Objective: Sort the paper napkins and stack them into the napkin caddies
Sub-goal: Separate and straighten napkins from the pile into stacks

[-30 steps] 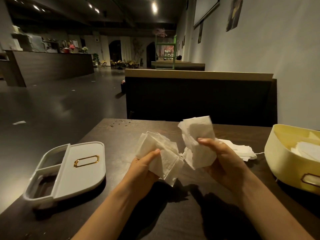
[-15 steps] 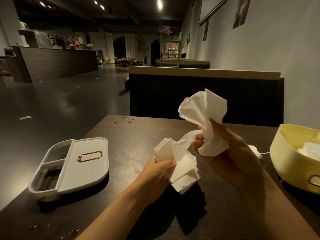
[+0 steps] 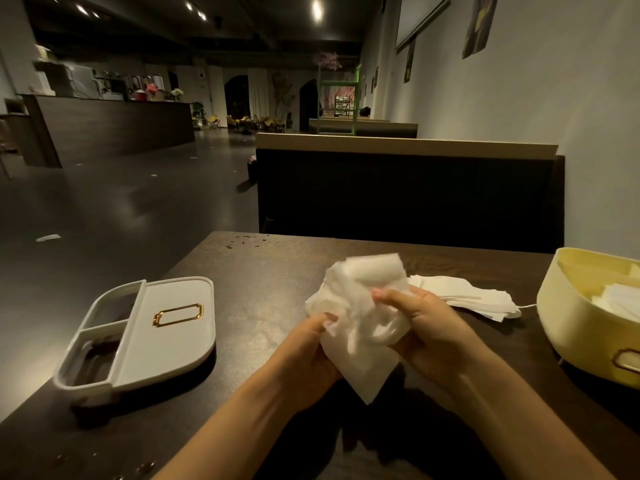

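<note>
- Napkins (image 3: 360,320), a crumpled white bunch, sit dead centre, held just above the dark tabletop (image 3: 263,271) between both hands.
- Look at the left hand (image 3: 304,355): it grips the bunch from the left, fingers curled into the lower part of the paper.
- And the right hand (image 3: 429,327) pinches it from the other side, fingertips (image 3: 381,294) pressed into the upper folds.
- One pointed corner of the paper hangs down between the two wrists.
- Behind the right hand, a loose pile (image 3: 464,296) of flatter white napkins lies on the tabletop, just beside the yellow caddy (image 3: 575,327).
- That yellow caddy stands at the right edge, open on top, with a white stack (image 3: 620,299) inside it and a gold frame on its front wall.
- Far left, well apart from the hands, the white caddy (image 3: 166,327) lies flat, gold frame (image 3: 178,315) on its top face and two open slots at its left end.
- Lid or whole box? Cannot tell from here.
- Past the tabletop's far edge stands a dark booth back (image 3: 408,195) with a pale top rail.
</note>
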